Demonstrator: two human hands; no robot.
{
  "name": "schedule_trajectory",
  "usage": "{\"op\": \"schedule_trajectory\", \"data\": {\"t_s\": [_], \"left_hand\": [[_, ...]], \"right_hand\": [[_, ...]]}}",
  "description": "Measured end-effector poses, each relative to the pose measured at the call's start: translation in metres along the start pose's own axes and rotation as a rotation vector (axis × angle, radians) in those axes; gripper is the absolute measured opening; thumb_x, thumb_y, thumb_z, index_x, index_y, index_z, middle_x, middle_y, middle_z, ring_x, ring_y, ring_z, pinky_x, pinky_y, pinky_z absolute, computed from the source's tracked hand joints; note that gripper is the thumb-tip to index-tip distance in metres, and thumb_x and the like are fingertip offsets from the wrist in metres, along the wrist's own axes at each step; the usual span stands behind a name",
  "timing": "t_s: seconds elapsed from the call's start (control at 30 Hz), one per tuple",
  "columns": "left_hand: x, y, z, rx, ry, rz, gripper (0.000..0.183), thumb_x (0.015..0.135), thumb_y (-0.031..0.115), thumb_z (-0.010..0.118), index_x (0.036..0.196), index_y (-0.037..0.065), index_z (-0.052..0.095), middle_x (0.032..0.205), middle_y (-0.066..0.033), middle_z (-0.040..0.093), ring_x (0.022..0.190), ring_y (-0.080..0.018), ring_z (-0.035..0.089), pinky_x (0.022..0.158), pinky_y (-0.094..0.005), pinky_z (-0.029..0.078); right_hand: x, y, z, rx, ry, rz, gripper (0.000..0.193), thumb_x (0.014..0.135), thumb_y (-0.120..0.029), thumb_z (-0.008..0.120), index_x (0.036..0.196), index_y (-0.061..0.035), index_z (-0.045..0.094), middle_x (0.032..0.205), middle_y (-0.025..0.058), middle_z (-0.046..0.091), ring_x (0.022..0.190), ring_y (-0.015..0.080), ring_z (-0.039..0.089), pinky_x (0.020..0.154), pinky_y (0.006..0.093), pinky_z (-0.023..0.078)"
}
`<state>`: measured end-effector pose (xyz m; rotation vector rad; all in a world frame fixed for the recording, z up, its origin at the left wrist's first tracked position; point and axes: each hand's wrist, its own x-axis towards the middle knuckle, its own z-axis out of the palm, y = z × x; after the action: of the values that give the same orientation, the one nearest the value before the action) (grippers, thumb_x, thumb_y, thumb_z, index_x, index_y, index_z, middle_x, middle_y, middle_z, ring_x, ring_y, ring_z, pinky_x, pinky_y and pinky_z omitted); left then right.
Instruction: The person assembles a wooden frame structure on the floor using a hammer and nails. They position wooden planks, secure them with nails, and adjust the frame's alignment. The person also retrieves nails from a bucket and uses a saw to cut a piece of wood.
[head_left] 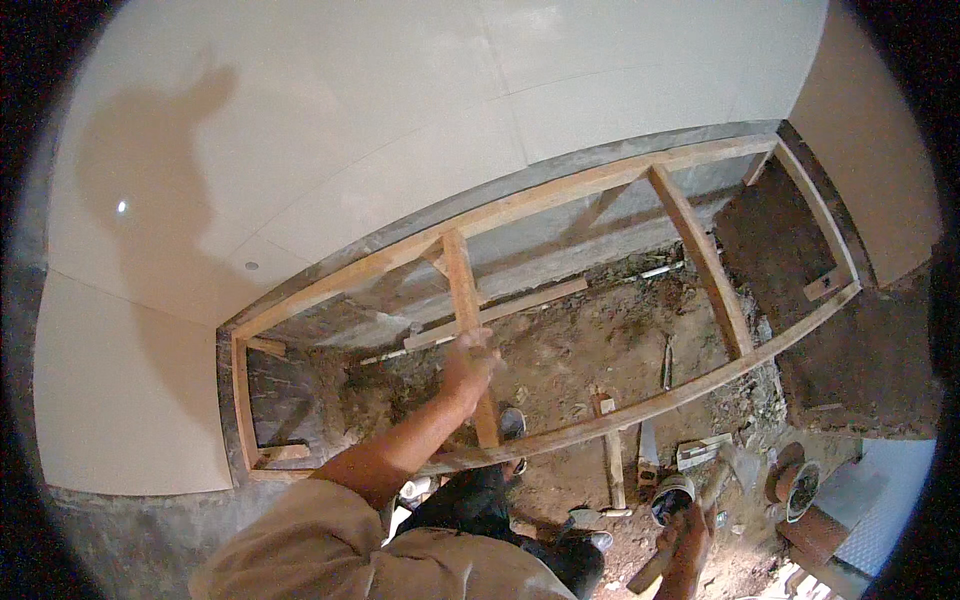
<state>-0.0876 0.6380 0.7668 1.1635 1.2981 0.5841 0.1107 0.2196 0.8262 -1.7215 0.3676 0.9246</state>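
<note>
A long wooden frame [560,187] runs along the wall, with crosspieces bridging its two long rails. My left hand [470,362] is closed around the left crosspiece [460,275], about midway along it. At the lower right, my right hand [688,535] is closed beside a small bucket [672,498] with dark contents. A blurred, pale brown shape extends up from its fingers; its kind cannot be made out. Farther right, another crosspiece [700,255] spans the frame. A wooden-handled tool [613,455] leans on the near rail [640,413].
Rough soil [590,340] lies inside the frame, with a loose wooden strip [530,305] along the wall base. A saw-like blade [648,455], a stack of small pale pieces [703,452] and a round container [800,490] sit at the right. Large pale wall panels [400,90] rise behind.
</note>
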Motion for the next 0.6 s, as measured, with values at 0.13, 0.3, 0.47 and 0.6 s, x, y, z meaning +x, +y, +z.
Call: {"op": "schedule_trajectory", "data": {"t_s": [0.13,0.3,0.47,0.6], "left_hand": [[0.07,0.025,-0.058,-0.106,0.036,-0.119,0.013,0.085,0.004,0.064,0.098,0.005,0.065,0.083,-0.0062,0.068,0.061,-0.0104,0.054,0.049,-0.0252,0.039],[0.122,0.031,-0.086,-0.16,0.062,-0.079,0.01,0.085,0.006,0.064,0.095,0.006,0.064,0.08,-0.0038,0.066,0.059,-0.0101,0.053,0.049,-0.0251,0.037],[0.141,0.017,-0.109,-0.12,0.115,-0.175,0.014,0.088,0.009,0.065,0.101,0.006,0.066,0.08,-0.0021,0.065,0.06,-0.0094,0.053,0.049,-0.0251,0.037],[0.172,0.018,-0.108,-0.023,0.022,-0.044,0.022,0.091,0.014,0.07,0.108,0.002,0.065,0.083,-0.0038,0.066,0.066,-0.0086,0.055,0.053,-0.0253,0.038]], "right_hand": [[0.061,0.025,0.109,-0.373,-0.279,-0.185,0.056,0.088,-0.029,0.07,0.137,-0.0093,0.051,0.131,0.0176,0.057,0.131,0.0355,0.048,0.111,0.0485,0.034],[0.067,0.019,0.259,-0.334,-0.522,-0.323,0.042,0.096,-0.028,0.065,0.13,-0.0082,0.051,0.078,0.0032,0.055,0.061,0.0161,0.054,0.05,0.0311,0.047],[0.067,0.003,0.348,-0.197,-0.575,0.037,0.037,0.096,-0.03,0.068,0.119,-0.0062,0.053,0.076,0.0037,0.055,0.058,0.0165,0.056,0.048,0.0331,0.048],[0.092,0.009,0.384,-0.135,-0.662,0.073,0.025,0.096,-0.027,0.063,0.104,-0.0062,0.053,0.076,0.0068,0.057,0.054,0.0197,0.057,0.046,0.0365,0.049]]}}
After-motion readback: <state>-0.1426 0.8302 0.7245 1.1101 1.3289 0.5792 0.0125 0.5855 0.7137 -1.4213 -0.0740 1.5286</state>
